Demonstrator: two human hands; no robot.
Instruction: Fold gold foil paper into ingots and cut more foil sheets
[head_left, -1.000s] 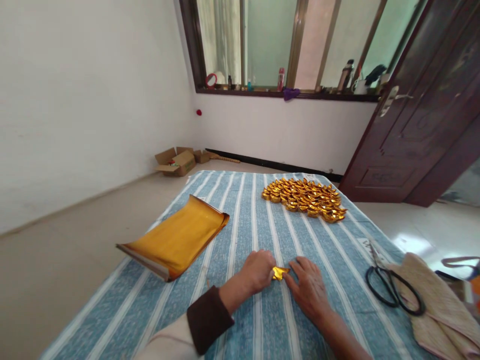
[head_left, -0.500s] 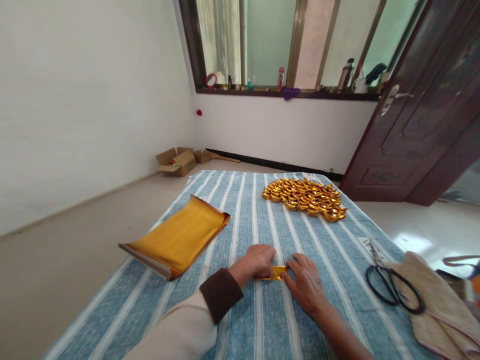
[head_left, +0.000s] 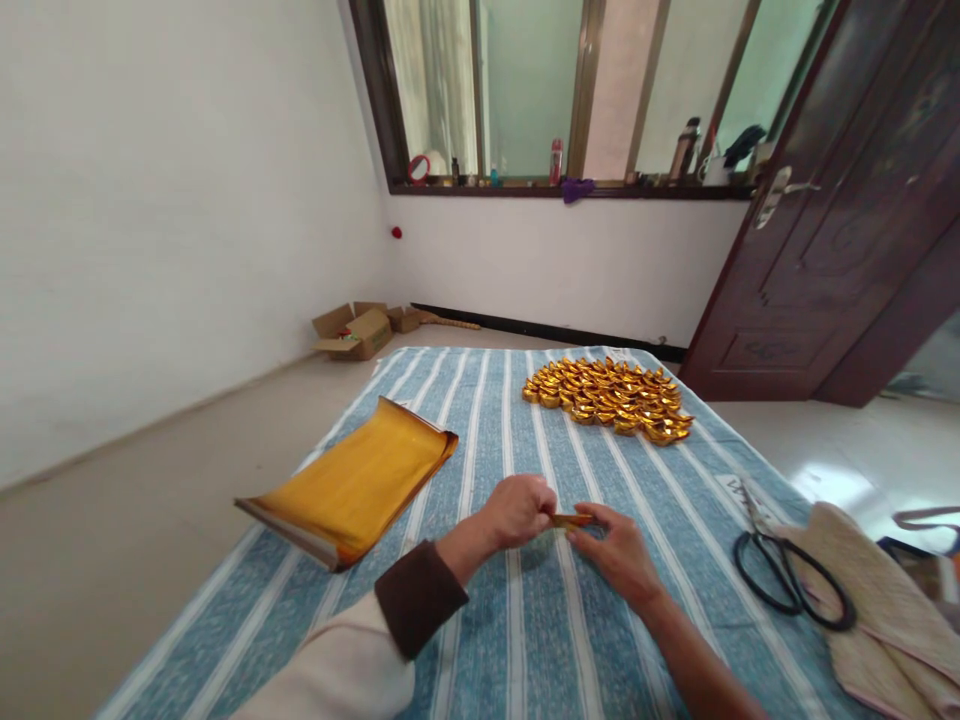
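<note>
Between my hands is a small folded strip of gold foil paper, seen nearly edge-on above the striped cloth. My left hand is closed around its left end, the fingers curled in. At its right end my right hand pinches it between thumb and fingers. To the left lies a stack of gold paper sheets with curled edges. Farther back on the right sits a cluster of many folded gold paper ingots, packed close together.
Black-handled scissors lie at the right, partly over a folded beige cloth. Open cardboard boxes stand on the floor beyond the table. A dark red door is at the right, and bottles line the window sill.
Both hands have lifted the gold foil paper off the cloth and turned it nearly edge-on. My right fingers, spread beside it before, now pinch its right end.
</note>
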